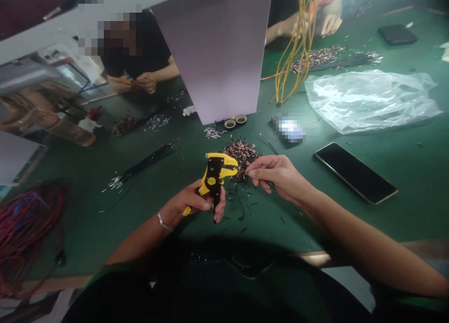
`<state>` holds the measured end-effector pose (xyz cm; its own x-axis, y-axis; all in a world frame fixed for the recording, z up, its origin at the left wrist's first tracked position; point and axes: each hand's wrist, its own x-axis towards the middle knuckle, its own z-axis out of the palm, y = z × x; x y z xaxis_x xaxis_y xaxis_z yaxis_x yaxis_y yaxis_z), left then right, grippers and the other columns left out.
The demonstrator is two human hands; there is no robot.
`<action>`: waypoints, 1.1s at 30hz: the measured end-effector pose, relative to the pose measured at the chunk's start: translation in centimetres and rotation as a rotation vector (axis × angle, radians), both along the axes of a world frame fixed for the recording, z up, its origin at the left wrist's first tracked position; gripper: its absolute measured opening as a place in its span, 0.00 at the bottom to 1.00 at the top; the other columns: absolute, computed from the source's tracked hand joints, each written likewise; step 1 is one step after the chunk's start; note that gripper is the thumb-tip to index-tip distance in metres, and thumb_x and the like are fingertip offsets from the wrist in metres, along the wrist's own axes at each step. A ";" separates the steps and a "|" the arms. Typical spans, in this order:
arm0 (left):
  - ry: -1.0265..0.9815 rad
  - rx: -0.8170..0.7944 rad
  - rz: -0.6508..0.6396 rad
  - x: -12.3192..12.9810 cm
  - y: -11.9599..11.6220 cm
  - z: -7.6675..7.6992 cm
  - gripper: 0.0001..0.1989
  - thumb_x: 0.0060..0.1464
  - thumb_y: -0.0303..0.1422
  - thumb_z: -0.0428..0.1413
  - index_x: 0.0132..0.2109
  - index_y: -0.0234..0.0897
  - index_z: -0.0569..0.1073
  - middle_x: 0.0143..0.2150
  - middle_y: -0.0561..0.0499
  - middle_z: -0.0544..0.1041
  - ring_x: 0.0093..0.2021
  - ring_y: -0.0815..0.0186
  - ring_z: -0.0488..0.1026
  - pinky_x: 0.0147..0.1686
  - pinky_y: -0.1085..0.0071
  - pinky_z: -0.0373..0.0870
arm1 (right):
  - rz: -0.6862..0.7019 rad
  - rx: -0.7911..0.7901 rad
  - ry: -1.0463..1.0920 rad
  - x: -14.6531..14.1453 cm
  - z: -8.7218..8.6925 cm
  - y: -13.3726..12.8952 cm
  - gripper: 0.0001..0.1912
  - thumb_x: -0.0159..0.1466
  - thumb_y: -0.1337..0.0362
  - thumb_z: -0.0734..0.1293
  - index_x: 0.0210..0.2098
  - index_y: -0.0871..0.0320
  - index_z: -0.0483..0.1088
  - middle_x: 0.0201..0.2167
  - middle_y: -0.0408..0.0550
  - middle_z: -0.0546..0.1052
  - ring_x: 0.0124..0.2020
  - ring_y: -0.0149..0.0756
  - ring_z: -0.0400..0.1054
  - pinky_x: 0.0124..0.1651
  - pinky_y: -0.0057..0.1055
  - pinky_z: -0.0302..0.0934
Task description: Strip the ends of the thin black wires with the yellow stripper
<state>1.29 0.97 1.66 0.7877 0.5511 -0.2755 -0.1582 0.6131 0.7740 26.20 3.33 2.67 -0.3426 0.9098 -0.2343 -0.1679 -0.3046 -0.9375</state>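
Note:
My left hand [198, 199] is wrapped round the handles of a yellow and black wire stripper [211, 180], whose jaws point right. Close to those jaws, my right hand [277, 173] pinches a thin black wire [298, 211] between thumb and forefinger; most of the wire is hidden by the hand. Behind the tool lies a heap of short black wire pieces with coppery ends [243, 152]. Black scraps of insulation [242, 211] are scattered below it. On the left rests a bundle of black wires [147, 163] with bare silvery ends.
Two tape rolls [235, 122] lie by an upright pale panel [224, 56]. On the right are a smartphone [356, 173], a blurred small packet [289, 128] and a clear plastic bag [372, 101]. Red cables [31, 220] are coiled at left. Co-workers' hands [147, 82] work across the table.

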 end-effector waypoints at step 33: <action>0.065 0.116 0.155 0.3 -1.0 -0.3 0.07 0.48 0.25 0.62 0.35 0.31 0.72 0.21 0.54 0.71 0.19 0.68 0.69 0.21 0.69 0.72 | -0.007 0.009 -0.007 0.4 -0.4 0.3 0.06 0.49 0.65 0.74 0.25 0.60 0.77 0.15 0.41 0.73 0.12 0.22 0.57 0.14 0.25 0.51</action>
